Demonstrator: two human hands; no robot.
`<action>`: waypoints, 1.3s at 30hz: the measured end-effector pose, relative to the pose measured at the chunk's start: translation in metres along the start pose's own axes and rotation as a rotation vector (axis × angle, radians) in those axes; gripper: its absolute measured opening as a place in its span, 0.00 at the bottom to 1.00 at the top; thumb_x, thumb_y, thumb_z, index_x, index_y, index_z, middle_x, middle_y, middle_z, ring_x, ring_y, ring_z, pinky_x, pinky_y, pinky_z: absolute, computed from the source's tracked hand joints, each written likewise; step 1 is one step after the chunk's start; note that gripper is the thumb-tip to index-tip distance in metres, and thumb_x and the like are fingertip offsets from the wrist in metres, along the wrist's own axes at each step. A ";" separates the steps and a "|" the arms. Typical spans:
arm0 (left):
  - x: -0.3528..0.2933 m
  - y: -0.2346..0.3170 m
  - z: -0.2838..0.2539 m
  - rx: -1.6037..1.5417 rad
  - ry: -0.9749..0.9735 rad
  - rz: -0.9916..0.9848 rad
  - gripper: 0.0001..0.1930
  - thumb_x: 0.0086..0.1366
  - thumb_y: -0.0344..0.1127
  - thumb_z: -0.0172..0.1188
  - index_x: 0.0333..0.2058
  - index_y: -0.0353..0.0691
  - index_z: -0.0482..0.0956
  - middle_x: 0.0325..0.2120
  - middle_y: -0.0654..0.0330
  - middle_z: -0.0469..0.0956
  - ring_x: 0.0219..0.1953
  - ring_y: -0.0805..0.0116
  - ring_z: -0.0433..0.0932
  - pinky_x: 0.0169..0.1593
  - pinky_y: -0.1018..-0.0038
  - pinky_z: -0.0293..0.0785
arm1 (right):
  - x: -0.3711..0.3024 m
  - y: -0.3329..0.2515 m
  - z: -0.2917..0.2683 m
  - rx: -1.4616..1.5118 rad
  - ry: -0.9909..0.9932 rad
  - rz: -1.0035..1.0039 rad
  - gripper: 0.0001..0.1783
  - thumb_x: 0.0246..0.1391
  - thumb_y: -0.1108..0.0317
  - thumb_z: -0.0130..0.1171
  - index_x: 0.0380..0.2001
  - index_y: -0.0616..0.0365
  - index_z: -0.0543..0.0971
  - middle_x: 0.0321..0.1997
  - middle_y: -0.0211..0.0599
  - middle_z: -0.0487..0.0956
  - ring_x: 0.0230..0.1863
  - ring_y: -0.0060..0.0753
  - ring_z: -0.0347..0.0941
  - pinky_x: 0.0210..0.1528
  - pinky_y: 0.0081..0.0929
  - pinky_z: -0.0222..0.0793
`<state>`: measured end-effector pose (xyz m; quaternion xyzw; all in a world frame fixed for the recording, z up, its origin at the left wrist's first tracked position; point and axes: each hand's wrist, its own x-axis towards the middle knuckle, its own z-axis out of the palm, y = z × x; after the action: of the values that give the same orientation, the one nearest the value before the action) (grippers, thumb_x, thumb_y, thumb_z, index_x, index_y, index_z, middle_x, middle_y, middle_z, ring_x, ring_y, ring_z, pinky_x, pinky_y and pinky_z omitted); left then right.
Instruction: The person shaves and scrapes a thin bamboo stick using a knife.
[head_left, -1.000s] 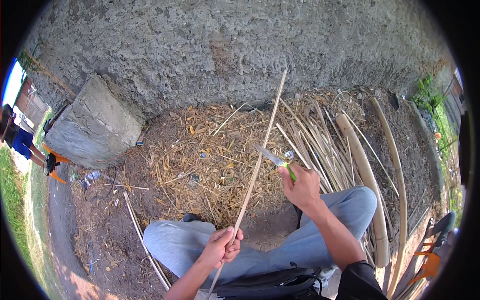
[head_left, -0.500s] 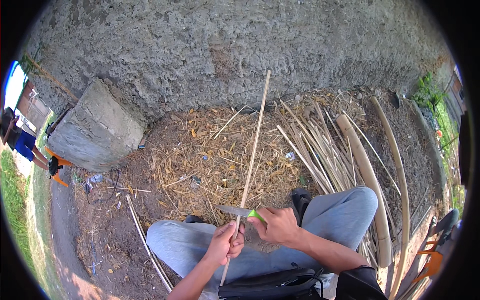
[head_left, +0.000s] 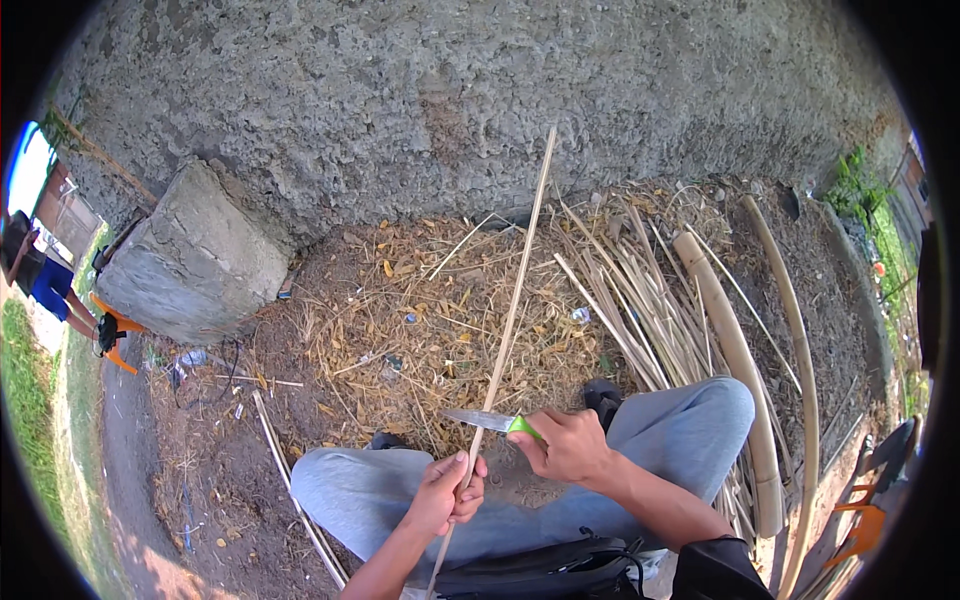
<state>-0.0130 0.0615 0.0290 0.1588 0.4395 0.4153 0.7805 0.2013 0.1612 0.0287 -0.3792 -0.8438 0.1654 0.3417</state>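
My left hand point(head_left: 449, 494) is closed around the lower part of a long, thin bamboo strip point(head_left: 519, 285), which slants up and away toward the wall. In my right hand point(head_left: 570, 446) is a knife point(head_left: 480, 418) with a bright green handle, gripped from above. Its blade points left and lies across the strip a little beyond my left fingers. The strip's near end runs down past my left wrist toward my lap.
A pile of split bamboo strips point(head_left: 640, 290) lies to the right, beside a thick bamboo piece point(head_left: 735, 375) and a long curved pole point(head_left: 790, 330). Shavings and dry leaves point(head_left: 420, 330) cover the ground. Ahead stands a rough wall point(head_left: 520, 90), with a concrete block point(head_left: 200, 255) at left. A person point(head_left: 45, 275) is at far left.
The bamboo strip's far end has swung slightly right and farther up. The knife and my right hand have shifted a little to the right.
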 end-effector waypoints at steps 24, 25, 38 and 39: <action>-0.017 -0.009 -0.005 0.176 0.071 -0.028 0.21 0.79 0.51 0.39 0.38 0.38 0.68 0.16 0.68 0.59 0.12 0.82 0.53 0.14 0.81 0.46 | 0.012 0.000 0.005 -0.040 -0.011 0.022 0.14 0.56 0.55 0.66 0.26 0.53 0.80 0.16 0.35 0.77 0.13 0.42 0.73 0.14 0.38 0.64; -0.017 -0.009 -0.005 0.178 0.071 -0.030 0.21 0.79 0.51 0.39 0.38 0.38 0.68 0.16 0.68 0.59 0.12 0.82 0.53 0.14 0.81 0.46 | 0.017 0.007 0.001 -0.064 -0.011 0.069 0.14 0.56 0.55 0.66 0.26 0.53 0.80 0.16 0.35 0.77 0.13 0.42 0.73 0.14 0.38 0.64; -0.018 -0.011 -0.008 0.192 0.056 -0.064 0.20 0.79 0.49 0.39 0.38 0.36 0.68 0.17 0.68 0.59 0.12 0.83 0.53 0.15 0.81 0.46 | 0.047 0.046 -0.027 -0.204 0.195 0.253 0.16 0.62 0.56 0.60 0.26 0.56 0.80 0.10 0.39 0.73 0.10 0.45 0.71 0.13 0.39 0.63; -0.017 -0.011 -0.008 0.193 0.057 -0.047 0.20 0.79 0.49 0.39 0.38 0.36 0.68 0.16 0.68 0.59 0.12 0.83 0.53 0.15 0.81 0.46 | 0.040 0.037 -0.024 -0.157 0.179 0.196 0.16 0.61 0.56 0.61 0.26 0.56 0.80 0.12 0.39 0.74 0.11 0.45 0.71 0.13 0.39 0.63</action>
<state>-0.0181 0.0409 0.0271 0.2108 0.5029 0.3569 0.7585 0.2184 0.2167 0.0439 -0.4987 -0.7793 0.0971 0.3667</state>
